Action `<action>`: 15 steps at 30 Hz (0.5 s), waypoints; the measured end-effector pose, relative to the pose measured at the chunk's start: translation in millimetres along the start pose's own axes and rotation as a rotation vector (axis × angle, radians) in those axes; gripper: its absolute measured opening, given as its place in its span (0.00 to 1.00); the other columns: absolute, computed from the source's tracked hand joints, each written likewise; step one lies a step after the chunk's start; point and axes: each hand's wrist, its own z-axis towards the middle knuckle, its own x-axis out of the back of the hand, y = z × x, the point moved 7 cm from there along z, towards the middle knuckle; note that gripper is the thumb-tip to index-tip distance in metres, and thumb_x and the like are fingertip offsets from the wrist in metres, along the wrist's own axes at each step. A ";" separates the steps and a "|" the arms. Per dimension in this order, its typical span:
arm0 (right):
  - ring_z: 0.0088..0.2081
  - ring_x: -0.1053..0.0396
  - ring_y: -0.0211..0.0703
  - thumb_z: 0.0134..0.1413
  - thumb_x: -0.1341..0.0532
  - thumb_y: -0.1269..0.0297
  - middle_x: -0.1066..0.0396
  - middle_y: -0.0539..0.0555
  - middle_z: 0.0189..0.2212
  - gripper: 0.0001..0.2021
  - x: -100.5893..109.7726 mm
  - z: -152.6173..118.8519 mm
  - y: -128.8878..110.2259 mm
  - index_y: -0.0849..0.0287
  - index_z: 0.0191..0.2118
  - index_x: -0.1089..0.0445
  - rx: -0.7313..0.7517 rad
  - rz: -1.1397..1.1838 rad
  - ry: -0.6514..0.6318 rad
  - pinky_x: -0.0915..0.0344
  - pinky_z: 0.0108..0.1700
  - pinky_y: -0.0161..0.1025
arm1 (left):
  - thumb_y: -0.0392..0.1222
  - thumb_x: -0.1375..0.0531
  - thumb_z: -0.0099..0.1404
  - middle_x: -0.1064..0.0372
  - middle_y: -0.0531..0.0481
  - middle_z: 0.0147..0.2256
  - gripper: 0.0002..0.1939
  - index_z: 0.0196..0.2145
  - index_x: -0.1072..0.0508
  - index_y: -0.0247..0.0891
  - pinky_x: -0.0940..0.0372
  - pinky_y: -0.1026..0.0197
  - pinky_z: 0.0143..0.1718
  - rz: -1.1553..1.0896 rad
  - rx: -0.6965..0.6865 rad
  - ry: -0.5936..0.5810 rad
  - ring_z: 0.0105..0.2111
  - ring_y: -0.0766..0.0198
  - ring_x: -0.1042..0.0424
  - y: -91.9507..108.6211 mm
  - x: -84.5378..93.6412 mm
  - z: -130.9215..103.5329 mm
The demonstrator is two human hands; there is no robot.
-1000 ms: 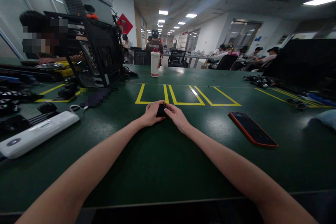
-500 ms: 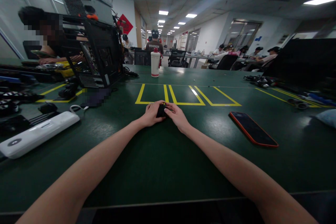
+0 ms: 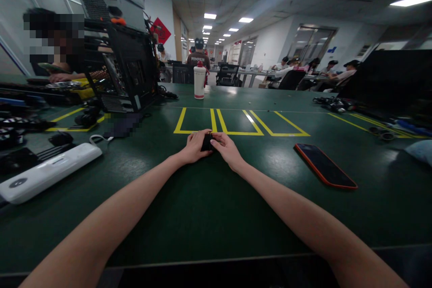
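Note:
A small black object sits between my hands, just in front of the yellow tape outlines on the green table. My left hand is wrapped round its left side, fingers over the top and thumb along the near side. Against its right edge, my right hand has thumb and fingers closed on it. What the object is, I cannot make out; the fingers cover much of it.
An orange-edged phone lies to the right. At the left are a white power strip, cables and an open computer case. A white bottle stands beyond the tape. A person sits at the far left.
My hands stay in nearly the same place round the black object. The small yellow spot at its top, seen before between my fingers, no longer shows.

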 end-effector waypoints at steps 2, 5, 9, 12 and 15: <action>0.46 0.38 0.40 0.47 0.43 0.65 0.35 0.54 0.44 0.15 -0.3 1.1 4.0 0.57 0.44 0.37 -0.029 -0.006 -0.017 0.42 0.50 0.42 | 0.43 0.42 0.52 0.47 0.45 0.51 0.33 0.53 0.53 0.41 0.54 0.49 0.51 0.001 0.000 -0.003 0.51 0.53 0.47 0.1 -0.4 -0.1; 0.45 0.37 0.40 0.47 0.44 0.65 0.34 0.54 0.43 0.15 -2.0 1.6 6.1 0.57 0.44 0.37 -0.042 0.000 -0.046 0.43 0.50 0.43 | 0.43 0.42 0.52 0.48 0.45 0.51 0.33 0.53 0.53 0.42 0.54 0.49 0.51 -0.002 -0.005 -0.002 0.52 0.53 0.47 0.9 -0.2 -0.1; 0.44 0.37 0.39 0.44 0.41 0.67 0.34 0.52 0.40 0.12 -2.5 -0.4 0.9 0.58 0.39 0.36 -0.015 0.041 -0.041 0.43 0.51 0.41 | 0.43 0.42 0.53 0.48 0.45 0.52 0.33 0.53 0.53 0.42 0.54 0.49 0.51 -0.003 0.000 -0.007 0.52 0.53 0.47 1.6 0.6 -0.2; 0.44 0.37 0.38 0.44 0.42 0.66 0.34 0.51 0.38 0.10 -2.1 -2.3 -3.4 0.57 0.37 0.36 0.001 0.051 -0.023 0.42 0.50 0.41 | 0.43 0.42 0.53 0.48 0.45 0.51 0.33 0.53 0.53 0.42 0.54 0.49 0.51 -0.004 0.007 -0.006 0.52 0.53 0.47 1.2 0.8 -0.4; 0.43 0.36 0.39 0.46 0.43 0.64 0.33 0.52 0.37 0.10 -1.6 -2.2 -2.6 0.57 0.38 0.37 -0.010 0.046 -0.011 0.41 0.48 0.42 | 0.43 0.42 0.52 0.48 0.45 0.51 0.33 0.53 0.53 0.42 0.54 0.49 0.51 -0.003 0.006 0.004 0.51 0.53 0.46 0.1 0.2 -0.3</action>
